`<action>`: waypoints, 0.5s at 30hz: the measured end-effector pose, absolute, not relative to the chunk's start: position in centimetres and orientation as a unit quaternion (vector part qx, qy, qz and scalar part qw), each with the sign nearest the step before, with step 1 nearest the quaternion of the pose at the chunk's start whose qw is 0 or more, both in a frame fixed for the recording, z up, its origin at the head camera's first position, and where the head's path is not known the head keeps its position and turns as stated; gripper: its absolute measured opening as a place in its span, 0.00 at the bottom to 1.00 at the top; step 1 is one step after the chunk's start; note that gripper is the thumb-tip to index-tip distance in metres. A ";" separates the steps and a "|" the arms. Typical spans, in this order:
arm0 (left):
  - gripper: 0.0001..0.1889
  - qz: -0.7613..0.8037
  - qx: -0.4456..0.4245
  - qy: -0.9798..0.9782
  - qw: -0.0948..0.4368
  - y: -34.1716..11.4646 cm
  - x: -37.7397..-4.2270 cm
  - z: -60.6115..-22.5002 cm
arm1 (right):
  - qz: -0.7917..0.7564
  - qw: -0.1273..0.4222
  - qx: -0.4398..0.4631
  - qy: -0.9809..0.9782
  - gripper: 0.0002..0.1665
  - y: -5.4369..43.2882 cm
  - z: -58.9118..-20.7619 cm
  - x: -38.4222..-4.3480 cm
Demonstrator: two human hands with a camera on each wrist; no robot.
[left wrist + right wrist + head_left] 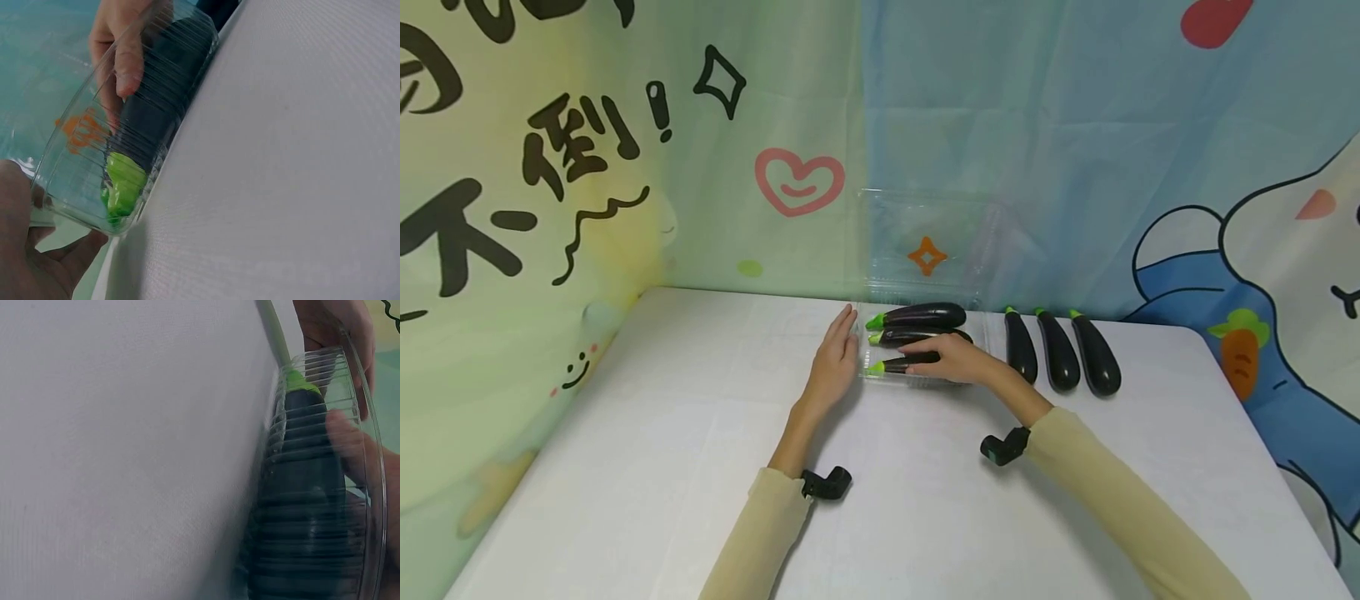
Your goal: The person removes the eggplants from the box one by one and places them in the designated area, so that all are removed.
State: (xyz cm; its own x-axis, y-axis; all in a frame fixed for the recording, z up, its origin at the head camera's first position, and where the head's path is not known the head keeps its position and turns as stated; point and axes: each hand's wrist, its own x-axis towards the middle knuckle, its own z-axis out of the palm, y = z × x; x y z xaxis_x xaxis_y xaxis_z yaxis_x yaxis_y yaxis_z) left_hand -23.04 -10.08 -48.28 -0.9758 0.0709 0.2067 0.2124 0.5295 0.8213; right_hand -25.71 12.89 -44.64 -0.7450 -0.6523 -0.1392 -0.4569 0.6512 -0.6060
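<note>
A clear plastic container (pixel 65 217) stands at the back of the table with its lid (pixel 891 221) raised. Inside it lie three dark eggplants with green stems, side by side: a far one (pixel 928 315), a middle one (pixel 901 336) and a near one (pixel 897 365). My right hand (pixel 953 358) grips the near eggplant from above, its thumb along the near side, partly covering the middle one. At the container's left end, my left hand (pixel 835 354) rests against the wall with fingers extended. Through the ribbed wall, the right wrist view shows the near eggplant (pixel 303 481) lying lengthwise.
To the right of the container, three more eggplants lie in a row: one (pixel 1019 342) partly behind my right wrist, a second (pixel 1058 350) and a third (pixel 1096 354). A printed cloth backdrop (pixel 805 100) hangs behind the white table (pixel 910 500).
</note>
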 end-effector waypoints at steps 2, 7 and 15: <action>0.26 -0.478 -0.082 -0.872 0.073 -10.1 -23.0 -48.3 | -0.271 0.171 -0.311 0.895 0.26 12.8 -44.8 -25.8; 0.26 -0.479 -0.082 -0.871 0.073 -10.1 -23.0 -48.2 | -0.272 0.156 -0.322 0.893 0.25 12.8 -45.0 -25.8; 0.25 -0.480 -0.078 -0.870 0.077 -10.0 -23.1 -48.4 | -0.301 0.107 -0.329 0.889 0.27 13.3 -44.6 -25.4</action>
State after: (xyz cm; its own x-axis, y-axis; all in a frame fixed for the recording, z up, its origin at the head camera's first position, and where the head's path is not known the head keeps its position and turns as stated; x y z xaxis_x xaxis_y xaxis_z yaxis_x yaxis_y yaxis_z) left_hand -23.05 -10.03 -48.39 -0.9761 0.0619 0.2085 0.2094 0.5268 0.8238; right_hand -25.43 13.34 -44.58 -0.7603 -0.6496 0.0069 -0.5203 0.6026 -0.6051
